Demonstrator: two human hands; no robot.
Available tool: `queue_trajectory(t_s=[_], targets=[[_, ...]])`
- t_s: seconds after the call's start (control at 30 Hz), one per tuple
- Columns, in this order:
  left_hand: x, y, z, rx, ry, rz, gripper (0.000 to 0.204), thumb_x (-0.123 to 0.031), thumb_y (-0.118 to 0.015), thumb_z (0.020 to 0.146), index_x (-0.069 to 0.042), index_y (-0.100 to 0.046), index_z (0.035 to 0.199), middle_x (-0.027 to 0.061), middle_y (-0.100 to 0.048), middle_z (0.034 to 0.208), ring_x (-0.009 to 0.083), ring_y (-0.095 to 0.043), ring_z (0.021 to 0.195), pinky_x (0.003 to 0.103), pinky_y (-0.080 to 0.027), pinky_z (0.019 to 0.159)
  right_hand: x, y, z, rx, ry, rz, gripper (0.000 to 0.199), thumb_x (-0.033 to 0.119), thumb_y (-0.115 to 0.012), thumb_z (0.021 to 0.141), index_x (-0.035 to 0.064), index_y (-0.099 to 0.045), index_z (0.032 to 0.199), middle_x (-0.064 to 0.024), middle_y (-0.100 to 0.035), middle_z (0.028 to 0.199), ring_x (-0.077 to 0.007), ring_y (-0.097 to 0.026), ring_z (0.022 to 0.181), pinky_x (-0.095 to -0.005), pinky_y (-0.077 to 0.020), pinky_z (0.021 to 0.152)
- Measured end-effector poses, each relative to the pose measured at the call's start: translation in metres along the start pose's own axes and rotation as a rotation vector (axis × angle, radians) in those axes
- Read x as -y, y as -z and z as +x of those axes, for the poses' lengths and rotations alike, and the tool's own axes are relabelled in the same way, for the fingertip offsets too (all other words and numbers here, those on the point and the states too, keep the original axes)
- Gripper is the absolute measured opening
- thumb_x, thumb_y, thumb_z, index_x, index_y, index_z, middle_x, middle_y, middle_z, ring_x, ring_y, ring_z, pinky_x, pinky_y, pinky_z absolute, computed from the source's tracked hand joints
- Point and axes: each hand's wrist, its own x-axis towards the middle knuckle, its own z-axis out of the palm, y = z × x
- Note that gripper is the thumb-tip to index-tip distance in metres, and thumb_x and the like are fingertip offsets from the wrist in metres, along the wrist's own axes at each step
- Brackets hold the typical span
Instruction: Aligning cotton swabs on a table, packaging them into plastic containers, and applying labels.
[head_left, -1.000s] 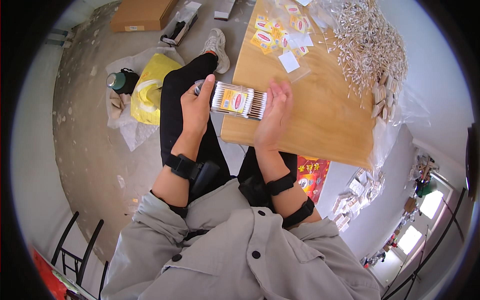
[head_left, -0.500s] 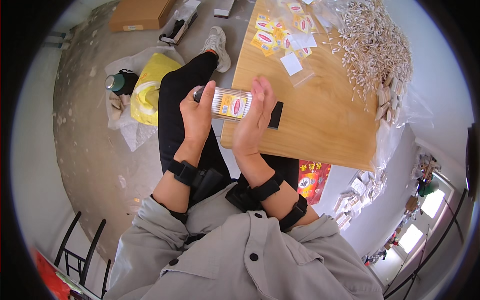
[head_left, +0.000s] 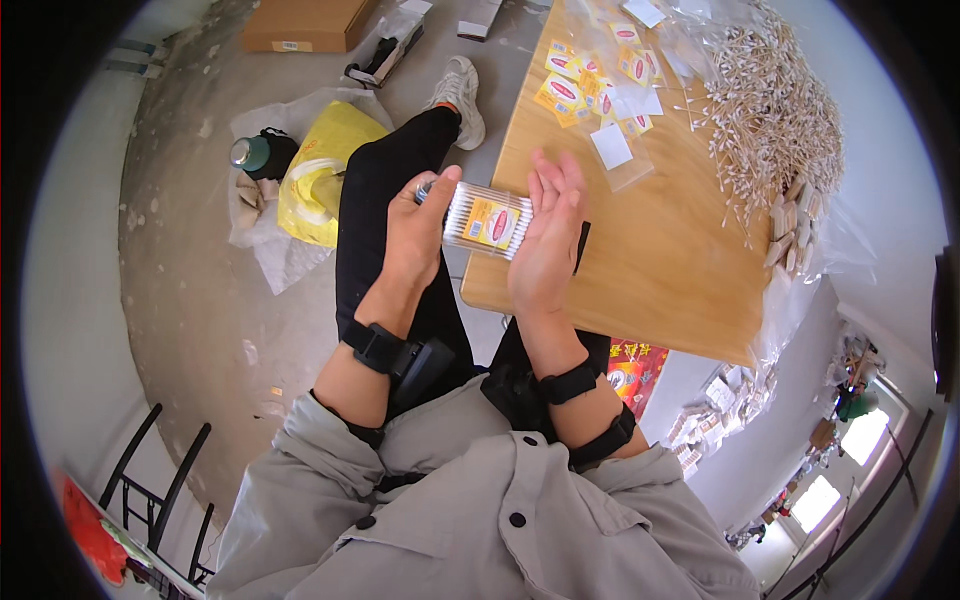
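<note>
Gripping one end of a clear pack of cotton swabs (head_left: 487, 220), the left hand (head_left: 418, 232) has its fingers curled tight around it. The right hand (head_left: 547, 240) presses its flat palm on the other end, fingers straight and together. A yellow label with a red oval sits between the two hands. Beyond the fingertips lie small yellow labels (head_left: 590, 85) on the wooden table (head_left: 660, 260), beside what seems a heap of loose swabs (head_left: 770, 130). Since half a second ago, the right fingers have straightened.
</note>
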Motion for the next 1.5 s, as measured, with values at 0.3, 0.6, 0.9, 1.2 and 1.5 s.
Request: queue_trajectory(t_s=[0.3,0.6,0.9,1.2,1.5], targets=[[0.007,-0.002,0.002,-0.077,-0.154,0.137,0.030,-0.022,-0.066,0.094,-0.007,-0.054,0.071,-0.0068,-0.047,0.065,0.0010,-0.038,0.060,0.021,-0.035,0.053,-0.008,0.005,0.000,0.072,0.043,-0.072,0.053,0.034,-0.029,0.105,-0.0034,-0.030,0.142,-0.0207,-0.041,0.138,-0.0262,-0.035,0.136,-0.0408,-0.0216,0.117],[-0.029,0.038,-0.021,0.114,-0.001,0.467,0.020,-0.024,-0.068,0.091,-0.006,-0.064,0.084,-0.0032,-0.057,0.071,0.0033,-0.048,0.064,0.018,-0.038,0.060,0.003,0.014,-0.011,-0.031,0.032,0.059,0.054,0.038,-0.028,0.105,-0.0022,-0.029,0.142,-0.0183,-0.043,0.136,-0.0266,-0.035,0.137,-0.0396,-0.0212,0.117],[-0.012,0.009,-0.053,0.084,0.140,0.121,0.033,-0.013,-0.077,0.082,-0.005,-0.062,0.111,0.0008,-0.066,0.102,0.0088,-0.058,0.094,0.025,-0.043,0.087,0.002,0.008,-0.007,0.039,0.062,-0.038,0.053,0.037,-0.029,0.105,-0.0008,-0.029,0.142,-0.0178,-0.041,0.139,-0.0263,-0.031,0.139,-0.0408,-0.0185,0.117],[0.012,-0.025,-0.039,-0.164,-0.021,-0.155,0.024,-0.006,-0.075,0.083,-0.004,-0.064,0.104,0.0029,-0.067,0.096,0.0085,-0.062,0.083,0.025,-0.051,0.076,-0.001,0.000,-0.004,0.087,0.037,-0.129,0.049,0.030,-0.027,0.105,-0.0038,-0.034,0.140,-0.0171,-0.037,0.141,-0.0264,-0.036,0.135,-0.0393,-0.0247,0.116],[0.010,-0.021,-0.036,-0.100,0.079,-0.266,0.026,-0.006,-0.073,0.085,0.001,-0.062,0.108,0.0081,-0.068,0.100,0.0131,-0.065,0.086,0.027,-0.053,0.076,-0.006,-0.032,-0.009,0.127,-0.038,-0.017,0.052,0.035,-0.026,0.104,-0.0005,-0.032,0.142,-0.0172,-0.038,0.143,-0.0257,-0.030,0.138,-0.0412,-0.0146,0.116]])
